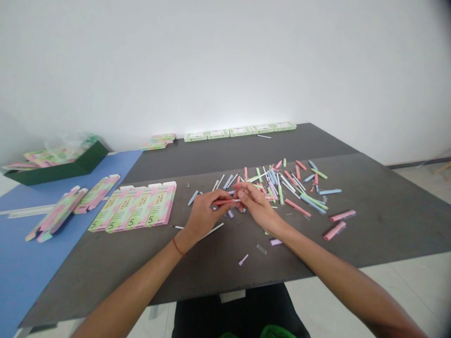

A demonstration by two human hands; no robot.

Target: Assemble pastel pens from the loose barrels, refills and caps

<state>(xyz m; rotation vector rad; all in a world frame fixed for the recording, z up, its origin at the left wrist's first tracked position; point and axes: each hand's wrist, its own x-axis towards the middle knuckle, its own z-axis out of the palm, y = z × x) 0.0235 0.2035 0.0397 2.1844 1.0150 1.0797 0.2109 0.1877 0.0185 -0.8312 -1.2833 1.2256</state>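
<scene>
My left hand [204,213], with a red band on its wrist, is closed round a red pen barrel [222,202] held nearly level above the table. A white pen refill [236,200] shows at the barrel's right end. The thumb and fingers of my right hand [257,204] are closed at this refill, and its far end is hidden behind them. Beyond and right of my hands lie scattered pen parts: green barrels [281,194], blue barrels [313,203], red barrels [298,208] and white refills [289,186]. Another refill [213,231] lies beside my left wrist.
Several flat pink-green boxes [139,206] stand in a row at left, near folded cartons [56,213]. A green tray [59,171] holds more boxes. Along the back lies a row of green-white boxes [240,132]. Two red pieces [334,230] lie at right, a purple piece [243,259] in front.
</scene>
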